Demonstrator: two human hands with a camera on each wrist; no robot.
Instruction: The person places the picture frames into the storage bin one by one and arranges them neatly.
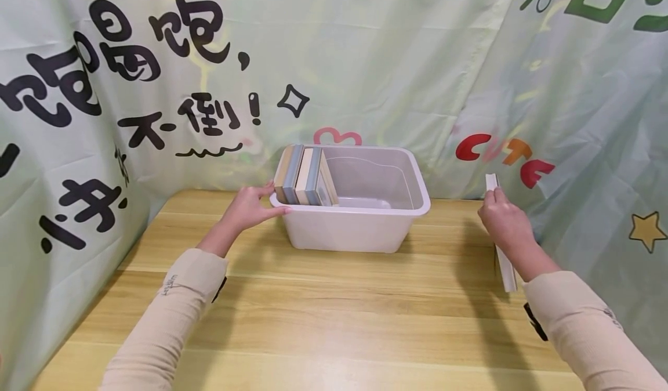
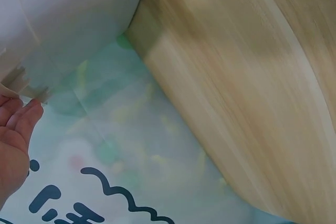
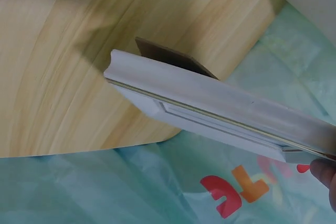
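A pale plastic bin (image 1: 355, 228) stands at the back of the wooden table. Several flat, book-like things in tan, blue and cream (image 1: 308, 176) stand upright side by side at its left end. My left hand (image 1: 247, 208) holds the bin's left front corner, thumb along the front rim and fingers at the left side. Off to the right, my right hand (image 1: 506, 220) grips a white picture frame (image 3: 210, 98) on edge by its upper part. A brown stand flap (image 3: 170, 56) sticks out from its back. In the left wrist view only part of the left hand (image 2: 16, 135) shows.
The wooden table (image 1: 323, 315) has a rounded back left corner. Printed cloth (image 1: 365, 60) hangs behind the table and along its sides, close to the bin and to the right hand. The right part of the bin, beside the upright things, holds nothing.
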